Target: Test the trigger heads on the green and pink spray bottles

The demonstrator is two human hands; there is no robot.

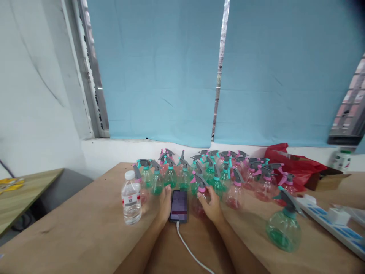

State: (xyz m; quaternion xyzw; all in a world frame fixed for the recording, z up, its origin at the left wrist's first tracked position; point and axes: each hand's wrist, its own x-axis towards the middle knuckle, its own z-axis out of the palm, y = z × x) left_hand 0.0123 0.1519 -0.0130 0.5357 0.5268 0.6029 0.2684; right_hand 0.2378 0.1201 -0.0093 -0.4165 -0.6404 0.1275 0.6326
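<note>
My right hand [212, 205] is closed around a clear pink spray bottle [199, 205], its thumb and fingers just below the pink collar. The bottle stands upright, with a grey trigger head on top. My left hand [164, 203] rests on its edge along the left side of a phone [178, 205], fingers stretched out and holding nothing. The phone lies face up between my hands with its screen lit, and a white cable [189, 251] runs from its lower end. Several pink and green spray bottles [170, 177] crowd the table behind both hands.
A water bottle [131, 201] stands left of my left hand. At the right are a lone green spray bottle [283, 228], a power strip [333, 224], a red plastic bag [293, 165] and a cardboard box [327, 180]. The wooden table [85, 224] ends at a wall with blue curtains.
</note>
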